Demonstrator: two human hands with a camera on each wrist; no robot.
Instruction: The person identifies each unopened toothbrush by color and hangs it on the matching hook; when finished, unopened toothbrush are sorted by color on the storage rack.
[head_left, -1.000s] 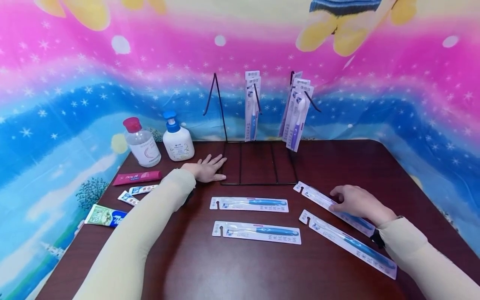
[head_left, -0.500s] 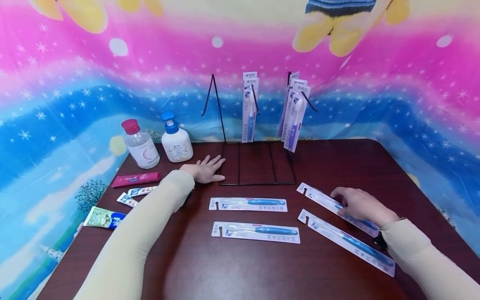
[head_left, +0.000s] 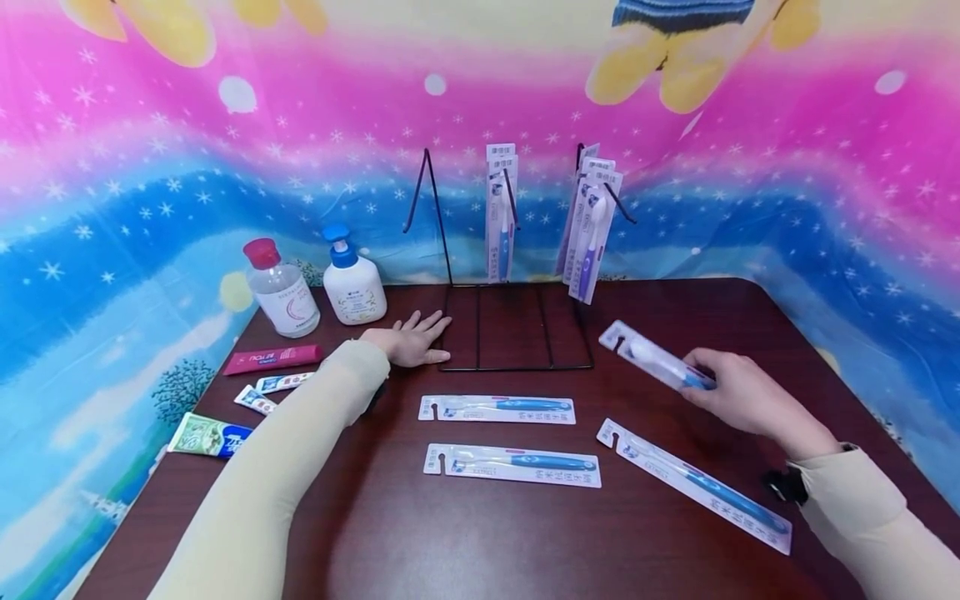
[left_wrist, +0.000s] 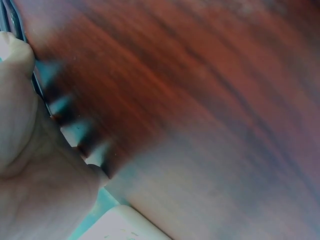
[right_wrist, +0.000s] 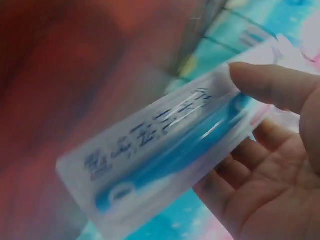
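Observation:
My right hand point(head_left: 731, 392) pinches a packaged blue toothbrush point(right_wrist: 175, 145) between thumb and fingers, raised above the table with its hang-hole end tilted up toward the rack. My left hand point(head_left: 408, 340) lies with fingers spread at the left side of the black wire rack point(head_left: 517, 367). Packaged blue toothbrushes hang from the rack's middle hook point(head_left: 501, 225), and purple ones point(head_left: 592, 242) from the right hook; the left hook point(head_left: 417, 192) carries none. Another packaged blue toothbrush point(head_left: 697, 487) lies slanted below my right hand. Two more, an upper one point(head_left: 497, 409) and a lower one point(head_left: 513, 465), lie before the rack.
Left of the rack stand a white pump bottle point(head_left: 356, 292) and a clear bottle with a red cap point(head_left: 285, 292). A red tube point(head_left: 272, 359), small white tubes point(head_left: 281, 382) and a green toothpaste tube point(head_left: 206, 435) lie near the dark table's point(head_left: 450, 550) left edge.
My right hand has taken hold of the upper right packaged toothbrush and lifted it off the table, its hang-hole end rising. My left hand stays in place at the rack.

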